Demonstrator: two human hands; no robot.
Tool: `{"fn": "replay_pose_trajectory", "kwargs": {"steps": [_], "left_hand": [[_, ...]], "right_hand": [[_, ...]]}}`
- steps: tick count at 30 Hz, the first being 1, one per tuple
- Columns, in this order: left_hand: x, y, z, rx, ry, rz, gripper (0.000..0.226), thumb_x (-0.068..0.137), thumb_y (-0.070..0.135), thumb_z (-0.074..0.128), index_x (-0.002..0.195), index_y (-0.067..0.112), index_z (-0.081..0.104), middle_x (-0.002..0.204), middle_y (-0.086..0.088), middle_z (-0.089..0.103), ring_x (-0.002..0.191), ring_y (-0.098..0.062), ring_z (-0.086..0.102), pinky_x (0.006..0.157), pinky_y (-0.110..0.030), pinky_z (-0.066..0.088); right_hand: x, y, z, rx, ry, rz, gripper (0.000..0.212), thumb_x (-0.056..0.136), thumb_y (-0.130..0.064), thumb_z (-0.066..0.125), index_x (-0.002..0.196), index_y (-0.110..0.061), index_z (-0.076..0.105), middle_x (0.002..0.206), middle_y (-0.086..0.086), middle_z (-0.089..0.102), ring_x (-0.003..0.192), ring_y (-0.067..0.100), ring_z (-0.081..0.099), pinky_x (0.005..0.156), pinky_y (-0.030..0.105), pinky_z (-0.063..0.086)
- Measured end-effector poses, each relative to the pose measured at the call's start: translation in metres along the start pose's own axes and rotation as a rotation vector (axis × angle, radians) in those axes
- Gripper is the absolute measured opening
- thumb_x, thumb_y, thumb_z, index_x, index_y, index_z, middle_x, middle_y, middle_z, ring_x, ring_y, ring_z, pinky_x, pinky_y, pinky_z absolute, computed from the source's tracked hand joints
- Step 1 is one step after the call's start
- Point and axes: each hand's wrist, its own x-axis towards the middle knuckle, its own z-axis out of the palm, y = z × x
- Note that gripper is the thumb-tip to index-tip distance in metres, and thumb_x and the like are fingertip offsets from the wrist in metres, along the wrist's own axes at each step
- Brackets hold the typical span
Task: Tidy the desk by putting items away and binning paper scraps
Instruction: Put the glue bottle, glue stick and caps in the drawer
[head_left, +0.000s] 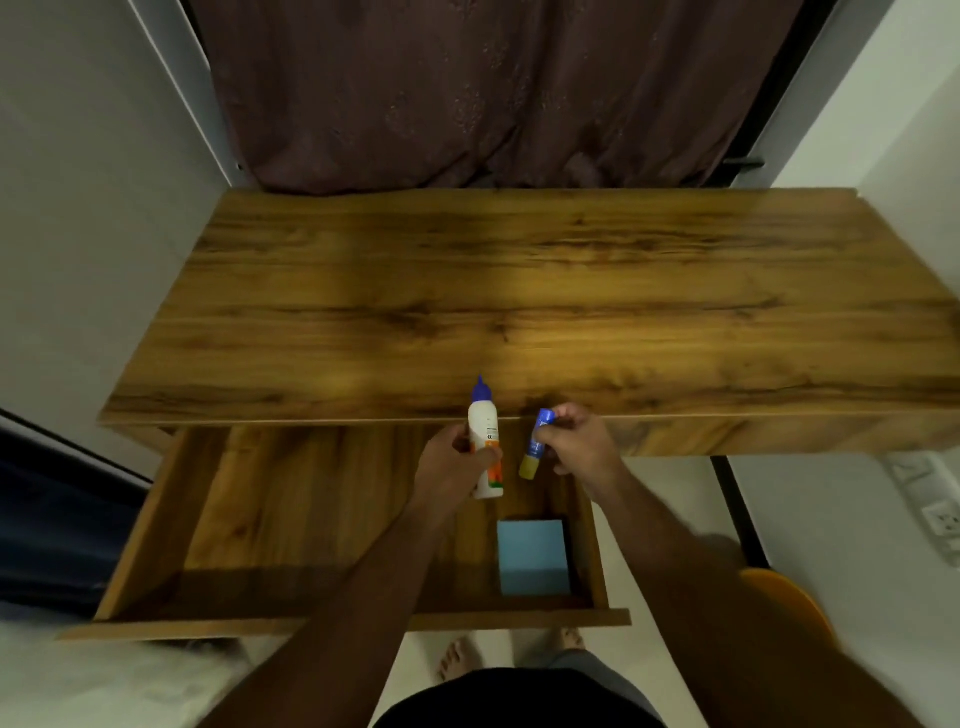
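Observation:
My left hand (451, 462) grips a white glue bottle (484, 441) with a blue pointed cap, held upright over the open wooden drawer (291, 509). My right hand (574, 441) holds a blue and yellow glue stick (537, 444) by its upper end, just right of the bottle, also above the drawer. A light blue pad of sticky notes (532, 556) lies in the drawer's front right corner. The wooden desk top (519, 301) beyond the hands carries nothing visible.
A dark purple curtain (493, 88) hangs behind the desk. White walls stand on both sides, with wall sockets (935, 519) at the right. An orange chair (784, 603) sits at the lower right. My bare feet show below the drawer front.

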Motion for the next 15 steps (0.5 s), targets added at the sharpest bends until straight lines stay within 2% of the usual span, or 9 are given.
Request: {"fn": "replay_pose_trajectory", "kwargs": {"steps": [2, 5, 10, 15], "left_hand": [[-0.005, -0.007, -0.003, -0.051, -0.013, -0.013, 0.053, 0.084, 0.022, 0.072, 0.131, 0.014, 0.050, 0.124, -0.004, 0.059, 0.101, -0.016, 0.060, 0.069, -0.028, 0.054], [-0.015, -0.017, -0.007, -0.133, -0.038, -0.038, 0.050, 0.085, 0.019, 0.071, 0.130, 0.012, 0.050, 0.119, -0.004, 0.060, 0.094, -0.013, 0.060, 0.061, -0.022, 0.050], [-0.026, -0.041, -0.009, -0.185, -0.094, -0.149, 0.052, 0.086, 0.019, 0.069, 0.133, 0.013, 0.048, 0.121, -0.004, 0.059, 0.099, -0.017, 0.061, 0.065, -0.025, 0.053], [-0.024, -0.057, -0.006, -0.193, -0.140, -0.247, 0.051, 0.086, 0.019, 0.069, 0.133, 0.012, 0.050, 0.110, -0.003, 0.062, 0.095, -0.018, 0.063, 0.069, -0.031, 0.056]], "right_hand": [[-0.006, 0.002, 0.002, 0.007, -0.028, 0.003, 0.027, 0.083, -0.011, 0.067, 0.106, -0.023, 0.060, 0.089, 0.003, 0.066, 0.069, 0.014, 0.061, 0.054, 0.025, 0.047], [-0.010, 0.009, 0.005, 0.070, -0.092, 0.075, 0.031, 0.086, -0.010, 0.066, 0.114, -0.019, 0.057, 0.092, 0.006, 0.066, 0.067, 0.013, 0.063, 0.054, 0.028, 0.051], [-0.016, 0.025, 0.013, 0.040, -0.174, 0.164, 0.017, 0.088, -0.008, 0.066, 0.104, -0.013, 0.061, 0.102, 0.008, 0.062, 0.089, 0.020, 0.065, 0.067, 0.032, 0.057], [-0.015, 0.042, 0.025, 0.080, -0.121, 0.266, 0.023, 0.085, -0.001, 0.068, 0.107, -0.006, 0.061, 0.111, 0.012, 0.059, 0.102, 0.026, 0.062, 0.068, 0.031, 0.056]]}}
